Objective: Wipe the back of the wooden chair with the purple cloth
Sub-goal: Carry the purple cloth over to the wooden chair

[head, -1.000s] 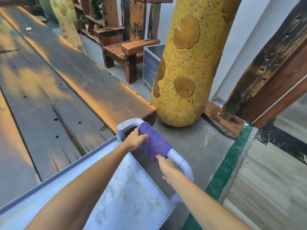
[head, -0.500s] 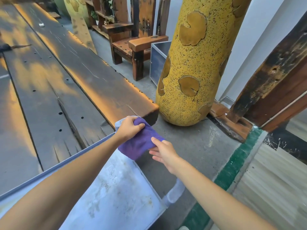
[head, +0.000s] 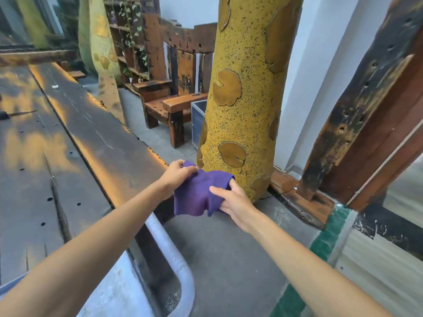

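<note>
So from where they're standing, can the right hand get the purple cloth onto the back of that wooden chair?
Probably not yet. The right hand and left hand hold the purple cloth well short of the wooden chair, and the yellow column stands partly in front of it. Stepping forward along the floor looks necessary.

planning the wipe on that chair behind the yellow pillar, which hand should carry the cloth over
Left, probably. The wooden chair stands ahead and left of the yellow pillar, on the left hand's side. The right hand, also gripping the purple cloth, sits directly before the pillar.
</note>
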